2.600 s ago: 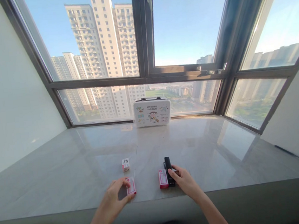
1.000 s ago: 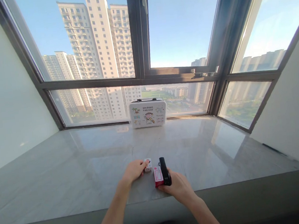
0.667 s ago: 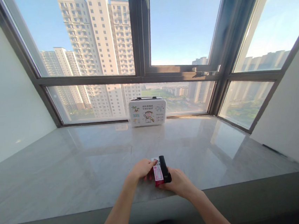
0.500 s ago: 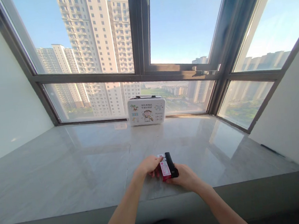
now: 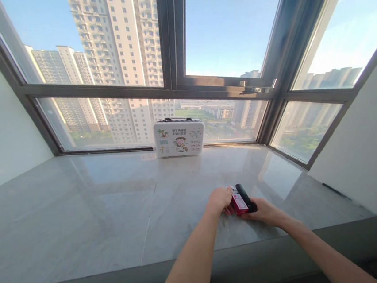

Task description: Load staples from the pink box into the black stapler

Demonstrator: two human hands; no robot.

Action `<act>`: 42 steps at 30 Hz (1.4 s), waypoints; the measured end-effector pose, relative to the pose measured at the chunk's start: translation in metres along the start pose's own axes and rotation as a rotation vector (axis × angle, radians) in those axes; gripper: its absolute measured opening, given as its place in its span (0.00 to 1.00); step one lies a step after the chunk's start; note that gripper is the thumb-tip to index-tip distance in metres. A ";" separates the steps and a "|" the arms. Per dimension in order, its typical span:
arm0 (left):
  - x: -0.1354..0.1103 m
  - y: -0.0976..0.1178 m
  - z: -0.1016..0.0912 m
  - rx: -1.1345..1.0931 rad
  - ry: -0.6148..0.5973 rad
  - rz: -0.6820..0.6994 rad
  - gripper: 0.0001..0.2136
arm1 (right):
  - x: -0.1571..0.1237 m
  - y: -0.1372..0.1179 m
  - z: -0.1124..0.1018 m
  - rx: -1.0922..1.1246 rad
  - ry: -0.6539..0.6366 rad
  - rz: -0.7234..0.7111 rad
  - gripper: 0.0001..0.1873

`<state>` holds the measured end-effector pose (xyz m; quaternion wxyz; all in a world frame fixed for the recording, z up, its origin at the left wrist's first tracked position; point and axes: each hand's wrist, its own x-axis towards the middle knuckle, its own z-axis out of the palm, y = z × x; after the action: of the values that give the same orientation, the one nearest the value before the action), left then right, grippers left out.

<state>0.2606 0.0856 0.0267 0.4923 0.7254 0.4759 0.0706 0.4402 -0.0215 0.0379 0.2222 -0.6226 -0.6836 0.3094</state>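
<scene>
A small red and white box (image 5: 239,202) and a long black object (image 5: 243,194) lie side by side, touching, just above the ledge. The black object resembles a stapler, but its kind is not clear. My left hand (image 5: 219,199) is closed on the box's far left side, its thumb near the top and its other fingers partly hidden beneath. From the right, my right hand (image 5: 264,212) grips the near end of both, thumb under the box's near edge and fingers behind the black object.
A grey marble-look window ledge (image 5: 109,220) spreads below my hands, ending at a front edge. Against the glass stands a white carrying case (image 5: 180,138) with cartoon prints and a dark handle. Dark window frames (image 5: 103,88) and white side walls enclose the ledge.
Both hands, with the box and black object, have shifted right and slightly away over the ledge. The view has also moved a little. My grip looks the same.
</scene>
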 end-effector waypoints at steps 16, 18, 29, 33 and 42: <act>-0.139 -0.118 -0.105 0.040 0.510 -0.075 0.20 | -0.073 -0.049 0.075 -0.464 0.198 0.023 0.14; -0.164 -0.125 -0.088 0.111 0.578 -0.016 0.17 | -0.060 -0.083 0.102 -0.467 0.169 -0.004 0.13; -0.205 -0.170 -0.075 0.799 0.703 0.056 0.28 | 0.013 -0.150 0.175 -0.528 0.284 -0.024 0.28; -0.204 -0.170 -0.071 0.808 0.708 0.046 0.28 | 0.015 -0.147 0.183 -0.552 0.275 0.032 0.32; -0.205 -0.171 -0.068 0.814 0.719 0.042 0.28 | 0.011 -0.150 0.185 -0.565 0.307 0.035 0.34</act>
<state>0.0053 -0.0150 0.0022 -0.0237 0.7971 0.5884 0.1339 0.2045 -0.0424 0.0109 0.1356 -0.7109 -0.6900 0.0136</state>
